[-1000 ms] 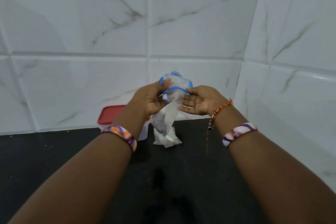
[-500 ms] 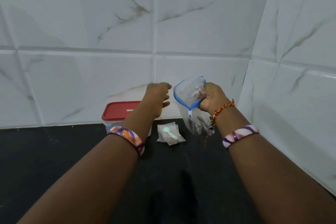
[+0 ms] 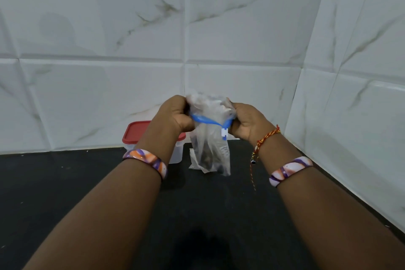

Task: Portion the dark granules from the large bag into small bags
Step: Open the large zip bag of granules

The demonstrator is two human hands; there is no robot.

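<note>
A clear plastic zip bag [image 3: 211,142] with a blue slider rim hangs upright above the black counter, with dark granules low inside it. My left hand [image 3: 175,114] grips the left side of its mouth and my right hand [image 3: 246,121] grips the right side, stretching the blue rim between them. Behind the bag's bottom lies a small clear bag [image 3: 194,161] flat on the counter, mostly hidden.
A translucent box with a red lid [image 3: 137,131] stands against the tiled wall behind my left wrist. The marble-tiled wall [image 3: 350,116] closes in at the right corner. The black counter [image 3: 65,182] stretches left and toward me.
Half a second ago only my right hand held the bag, off to the right. My left hand has now taken the other side of the mouth and the bag is back in the middle.
</note>
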